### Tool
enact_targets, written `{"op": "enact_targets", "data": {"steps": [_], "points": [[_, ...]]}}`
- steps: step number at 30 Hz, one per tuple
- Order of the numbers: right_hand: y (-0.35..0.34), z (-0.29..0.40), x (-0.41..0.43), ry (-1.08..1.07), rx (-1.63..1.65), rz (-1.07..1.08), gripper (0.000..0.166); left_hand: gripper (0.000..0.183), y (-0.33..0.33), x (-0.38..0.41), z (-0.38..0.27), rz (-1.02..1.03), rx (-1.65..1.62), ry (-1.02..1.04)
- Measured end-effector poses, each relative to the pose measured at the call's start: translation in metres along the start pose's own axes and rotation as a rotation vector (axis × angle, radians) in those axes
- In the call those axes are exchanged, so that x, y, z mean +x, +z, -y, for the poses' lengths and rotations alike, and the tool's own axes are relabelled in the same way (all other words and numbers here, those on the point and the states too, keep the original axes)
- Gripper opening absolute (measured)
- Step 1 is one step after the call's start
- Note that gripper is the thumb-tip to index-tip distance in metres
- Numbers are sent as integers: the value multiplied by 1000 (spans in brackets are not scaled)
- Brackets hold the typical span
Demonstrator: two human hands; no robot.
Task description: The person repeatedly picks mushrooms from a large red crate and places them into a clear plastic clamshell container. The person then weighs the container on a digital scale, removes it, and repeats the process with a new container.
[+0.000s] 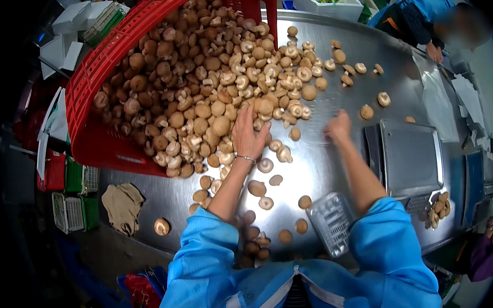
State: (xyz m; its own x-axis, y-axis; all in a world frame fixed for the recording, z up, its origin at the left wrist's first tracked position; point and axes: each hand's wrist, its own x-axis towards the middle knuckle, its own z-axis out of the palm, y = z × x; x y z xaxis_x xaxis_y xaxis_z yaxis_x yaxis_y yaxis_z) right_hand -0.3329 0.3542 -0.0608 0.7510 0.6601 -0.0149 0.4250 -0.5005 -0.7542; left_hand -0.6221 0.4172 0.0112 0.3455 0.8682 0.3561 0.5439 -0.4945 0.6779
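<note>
Many brown-capped mushrooms (220,125) spill out of a tipped red plastic crate (91,70) onto a stainless steel table (331,159). My left hand (248,137) lies on the edge of the pile, fingers spread and pointing into it; whether it grips a mushroom I cannot tell. My right hand (338,126) is over the table to the right of the pile, blurred, its fingers curled and partly hidden. Below it, near my right sleeve, a clear plastic tray (331,223) lies tilted on the steel. Loose mushrooms are scattered between my forearms.
A metal weighing platform (412,158) stands at the right, with a small group of mushrooms (439,209) near it. Clear plastic sheeting (438,102) lies farther back. A beige cloth (122,208) is at the lower left. Another person's hand (434,52) is at the far table edge.
</note>
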Motion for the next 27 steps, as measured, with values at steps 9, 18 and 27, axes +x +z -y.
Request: {"op": "enact_targets", "data": {"steps": [9,18,27], "points": [[134,103,-16,233,1168,383,33,68,41,48,15,78,162,3],[26,74,-61,366,1258,623,29,30,9,22,-43,-291,-980,-343],[-62,43,-106,355,1242,642,33,39,40,-7,-84,21,-1250,-699]]}}
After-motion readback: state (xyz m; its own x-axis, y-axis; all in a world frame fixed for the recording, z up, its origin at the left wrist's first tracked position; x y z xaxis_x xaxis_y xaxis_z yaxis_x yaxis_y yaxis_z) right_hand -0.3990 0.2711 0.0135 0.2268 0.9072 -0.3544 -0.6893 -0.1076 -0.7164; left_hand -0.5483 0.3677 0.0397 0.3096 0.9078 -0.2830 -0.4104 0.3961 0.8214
